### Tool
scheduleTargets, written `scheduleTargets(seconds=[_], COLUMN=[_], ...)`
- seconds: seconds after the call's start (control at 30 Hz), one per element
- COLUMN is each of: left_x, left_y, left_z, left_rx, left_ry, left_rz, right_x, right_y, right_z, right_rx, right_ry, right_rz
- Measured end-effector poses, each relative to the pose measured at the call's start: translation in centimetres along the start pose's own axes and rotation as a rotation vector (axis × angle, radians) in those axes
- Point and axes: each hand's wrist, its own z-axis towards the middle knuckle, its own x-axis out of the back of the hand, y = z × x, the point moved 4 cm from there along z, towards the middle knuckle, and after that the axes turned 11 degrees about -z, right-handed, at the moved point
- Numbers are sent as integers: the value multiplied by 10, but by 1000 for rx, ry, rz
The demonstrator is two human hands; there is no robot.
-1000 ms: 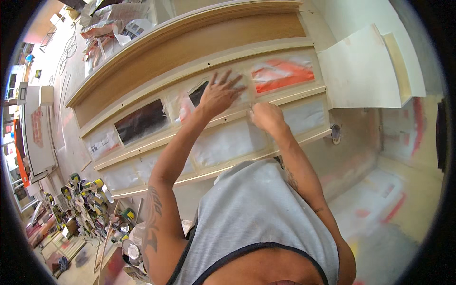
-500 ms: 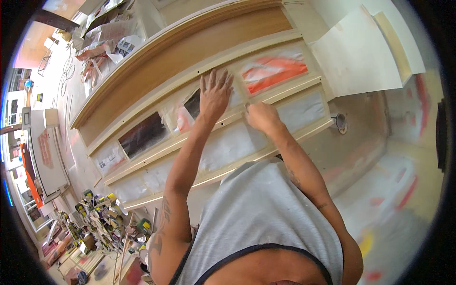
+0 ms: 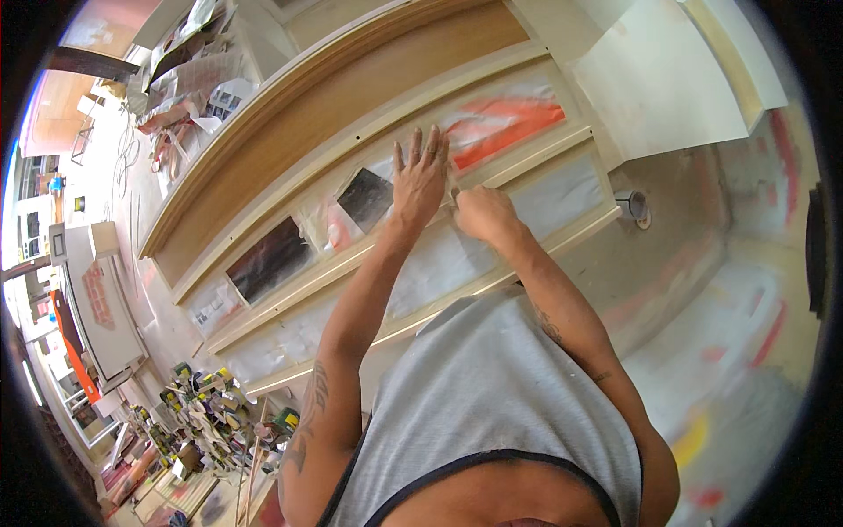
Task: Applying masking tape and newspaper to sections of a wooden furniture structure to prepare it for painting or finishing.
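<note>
Translucent plastic sheeting (image 3: 457, 255) covers the recessed panels of a pale wooden frame (image 3: 351, 145) that runs from lower left to upper right. The left hand (image 3: 420, 180) lies flat on the sheeting, fingers spread and straight, holding nothing, just left of an orange-red patch (image 3: 509, 127) under the plastic. The right hand (image 3: 483, 213) sits just beside it to the right and nearer, curled closed on the sheeting at a wooden rail (image 3: 527, 167); whether it pinches the film or a small tool cannot be told. A black panel (image 3: 364, 198) shows just left of the left hand. Right of the frame's end lies a paint-stained floor (image 3: 720, 290). Far to the lower left stand clustered cans (image 3: 202, 413).
</note>
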Motion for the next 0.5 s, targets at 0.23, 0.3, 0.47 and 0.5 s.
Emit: scheduleTargets(seconds=[0.23, 0.3, 0.47, 0.5], left_x=[7, 13, 0, -1], left_y=[-7, -12, -9, -8], left_z=[-1, 5, 8, 16], left_rx=[13, 82, 103, 149], left_ry=[-137, -35, 49, 58], left_rz=[28, -38, -55, -50], right_x=[3, 7, -2, -2], right_y=[1, -2, 2, 2], right_z=[-4, -7, -3, -3], right_rx=[-17, -11, 3, 10], right_ry=[-32, 2, 16, 35], right_rz=[21, 19, 43, 32])
